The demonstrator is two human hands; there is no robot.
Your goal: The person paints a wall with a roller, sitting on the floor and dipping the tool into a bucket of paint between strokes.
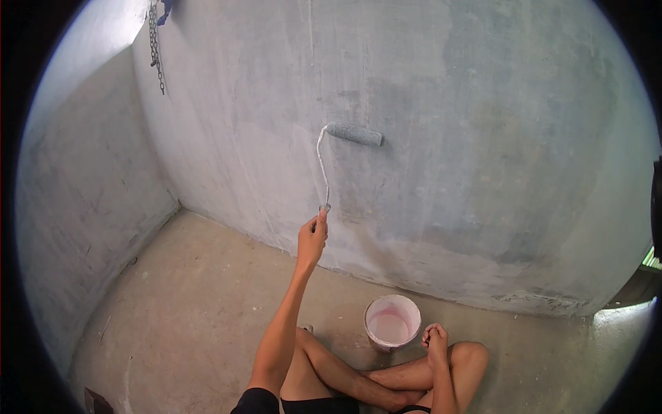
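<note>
My left hand is raised and grips the handle of a paint roller. The roller's grey sleeve lies flat against the concrete wall, its wire frame running down to my fist. My right hand rests on my right knee with the fingers curled in, holding nothing. I sit cross-legged on the floor. A white bucket with pale pinkish-white paint stands just in front of my legs, next to the right hand.
The concrete floor meets a side wall on the left, forming a corner. A chain hangs high in that corner. Darker damp patches mark the wall around the roller. A doorway edge shows at far right.
</note>
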